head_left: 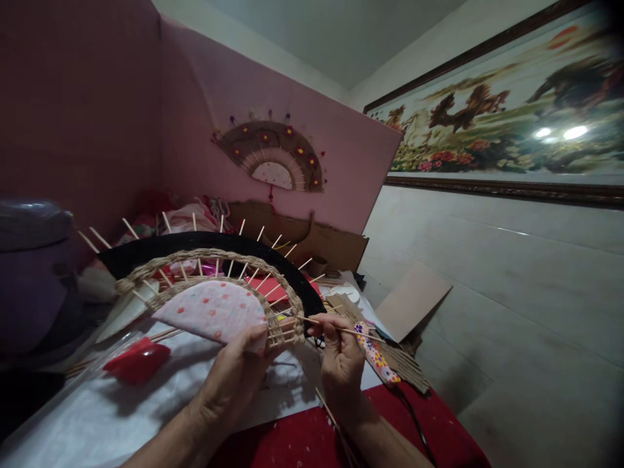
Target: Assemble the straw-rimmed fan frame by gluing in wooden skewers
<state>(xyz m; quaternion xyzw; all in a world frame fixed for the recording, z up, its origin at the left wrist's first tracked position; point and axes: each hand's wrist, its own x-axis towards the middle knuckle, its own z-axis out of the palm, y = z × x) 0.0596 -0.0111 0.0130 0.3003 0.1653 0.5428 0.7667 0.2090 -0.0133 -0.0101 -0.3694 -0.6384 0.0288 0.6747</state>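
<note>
A fan-shaped frame (209,250) of pale sticks, with a black outer band (234,242), braided twine arcs and a dotted white half-circle (214,309), is held up over the table. My left hand (238,367) grips its lower right part, thumb on the front near the half-circle's corner. Just right of it, my right hand (341,354) pinches a thin wooden stick (348,330), whose left tip meets the right end of the outer twine braid. The fingers behind the frame are partly hidden.
White paper (121,416) and a red cloth (287,442) cover the table. A red packet (137,359) lies left, corrugated cardboard (407,364) and a flowered strip (377,354) right. A finished fan (273,153) hangs on the pink board behind; a purple bin (32,279) stands at far left.
</note>
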